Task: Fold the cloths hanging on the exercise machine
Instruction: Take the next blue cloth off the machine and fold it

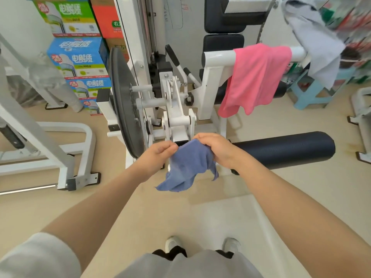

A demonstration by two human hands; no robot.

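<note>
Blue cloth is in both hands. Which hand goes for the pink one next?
Probably the right hand. The pink cloth hangs over the white bar up on that side, while the left hand sits further away. Both hands now grip the blue cloth.

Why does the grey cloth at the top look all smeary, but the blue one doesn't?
In the head view, the grey cloth sits at the wide-angle frame's blurred, stretched corner; the blue cloth, held by both hands near the middle, looks sharp.

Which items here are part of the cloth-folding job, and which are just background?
Job: blue cloth held by left hand and right hand; pink cloth; grey cloth; exercise machine.
Background: stacked boxes; weight plate; blue stool.
</note>
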